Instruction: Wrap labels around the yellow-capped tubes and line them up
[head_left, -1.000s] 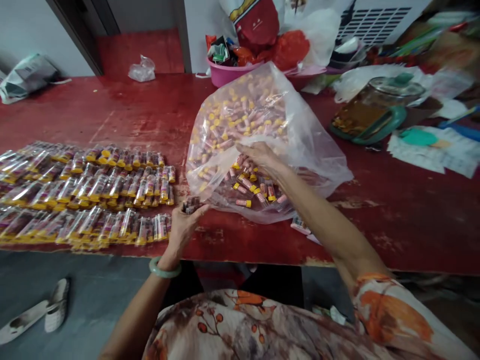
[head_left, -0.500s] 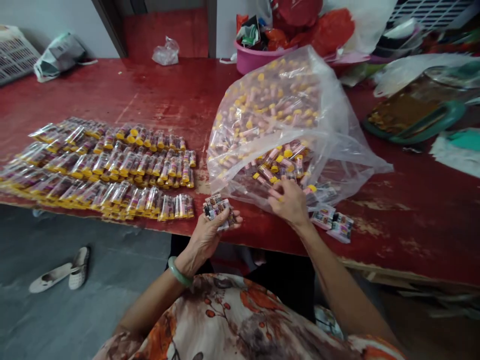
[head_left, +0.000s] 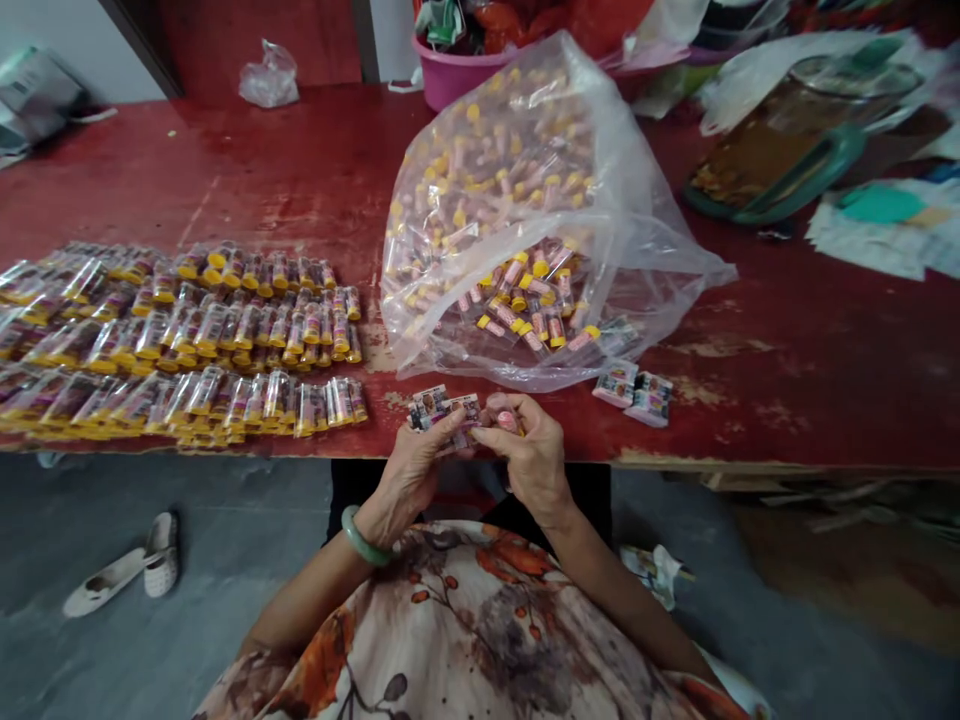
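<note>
My left hand (head_left: 421,450) pinches a few small printed labels (head_left: 431,405) under its thumb, at the table's front edge. My right hand (head_left: 534,450) is closed around a small clear tube (head_left: 507,418) with pink contents, held right beside the labels. Behind both hands lies a large clear plastic bag (head_left: 630,190), its mouth toward me, full of yellow-capped tubes (head_left: 525,310) with pink contents. Two small stacks of printed labels (head_left: 634,390) rest on the table to the right of the bag's mouth.
Rows of yellow-ended tubes (head_left: 225,325) cover the left of the red table (head_left: 300,180). At the back stand a pink basin (head_left: 457,75) and a crumpled clear bag (head_left: 270,75). A jug of brown liquid (head_left: 787,140) is at right. White shoes (head_left: 124,570) lie on the floor.
My right hand has left the bag's mouth with a tube and come toward my left hand. The left hand still holds the labels. The view has shifted to the right.
</note>
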